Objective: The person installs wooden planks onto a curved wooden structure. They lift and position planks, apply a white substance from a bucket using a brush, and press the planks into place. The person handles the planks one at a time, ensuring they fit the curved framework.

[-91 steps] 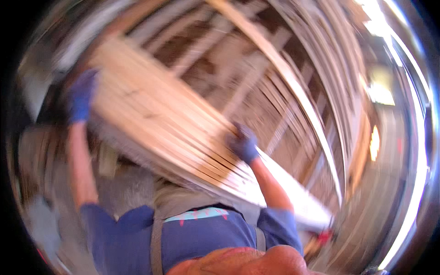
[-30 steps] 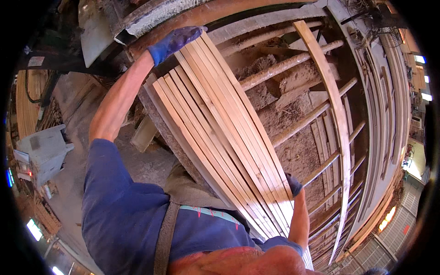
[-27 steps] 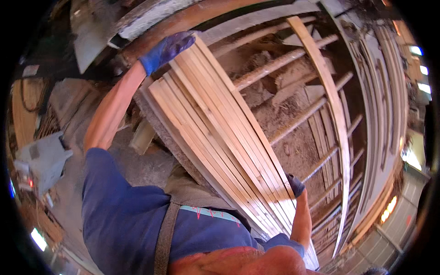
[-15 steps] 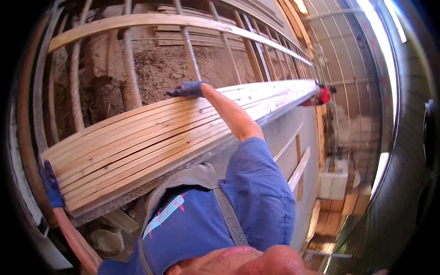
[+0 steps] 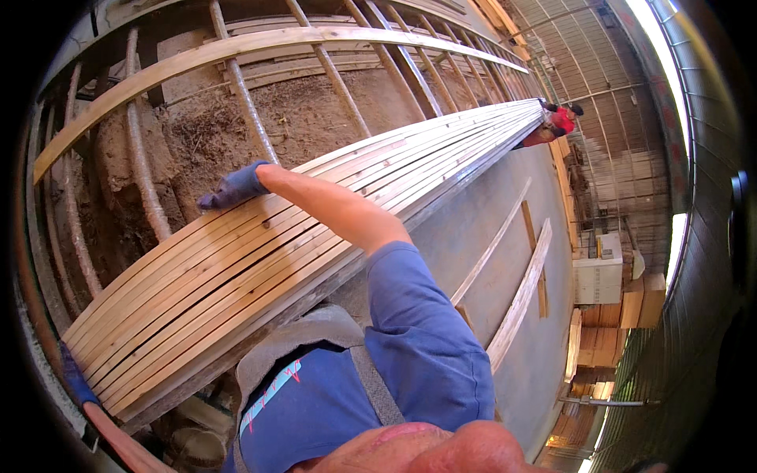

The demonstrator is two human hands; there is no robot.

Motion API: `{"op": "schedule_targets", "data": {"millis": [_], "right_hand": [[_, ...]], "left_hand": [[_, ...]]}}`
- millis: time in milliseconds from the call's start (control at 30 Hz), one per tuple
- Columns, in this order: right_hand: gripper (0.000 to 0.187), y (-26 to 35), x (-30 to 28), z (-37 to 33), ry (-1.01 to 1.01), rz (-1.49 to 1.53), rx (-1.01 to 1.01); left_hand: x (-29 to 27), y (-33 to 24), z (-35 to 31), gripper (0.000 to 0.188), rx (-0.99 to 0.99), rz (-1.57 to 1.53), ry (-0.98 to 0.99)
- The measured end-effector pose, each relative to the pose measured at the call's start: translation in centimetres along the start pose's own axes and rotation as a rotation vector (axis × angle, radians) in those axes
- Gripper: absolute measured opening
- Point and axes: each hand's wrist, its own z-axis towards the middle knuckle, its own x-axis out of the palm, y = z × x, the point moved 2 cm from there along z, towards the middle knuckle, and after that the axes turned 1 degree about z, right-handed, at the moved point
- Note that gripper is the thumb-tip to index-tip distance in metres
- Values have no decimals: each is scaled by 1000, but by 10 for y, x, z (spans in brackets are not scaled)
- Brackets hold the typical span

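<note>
Beside rusty bars (image 5: 143, 172), I seemingly steady pale wooden boards (image 5: 229, 272): blue-gloved right hand (image 5: 234, 188) extended, unclasped; left hand's (image 5: 75, 378) fingers unclear; press evenly.

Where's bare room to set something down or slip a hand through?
Set-down: grey floor between the side-by-side boards and loose planks. Hand: gaps between crossbars, bordered by the long single board and the boards. Crowded: the boards, packed close; right hand on their edge, left hand at their end.

Beyond your row of boards (image 5: 189, 264), you have crossbars (image 5: 252, 110). A co-worker (image 5: 561, 121) is at its right end.
</note>
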Motion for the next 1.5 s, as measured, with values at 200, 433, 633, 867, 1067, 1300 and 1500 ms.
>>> {"op": "schedule_targets", "data": {"millis": [200, 433, 633, 867, 1067, 1300, 1500], "right_hand": [[85, -23, -15, -35, 91, 63, 44], [81, -26, -29, -13, 69, -41, 76], [56, -30, -63, -3, -278, -32, -100], [49, 5, -23, -4, -522, -776, -156], [39, -32, 20, -56, -566, -8, -160], [60, -46, 27, -25, -595, -284, 17], [62, -42, 31, -23, -653, -326, -49]], "left_hand": [[47, -19, 3, 56, 111, 265, -64], [71, -10, -9, 54, 145, 253, -128], [60, -146, -62, 53, 105, 442, -322], [63, -136, -81, 53, 397, 660, -887], [67, -134, -72, 70, 415, 578, -841], [99, -152, -83, 72, 493, 565, -692], [236, -252, -228, 82, 623, 385, -248]]}}
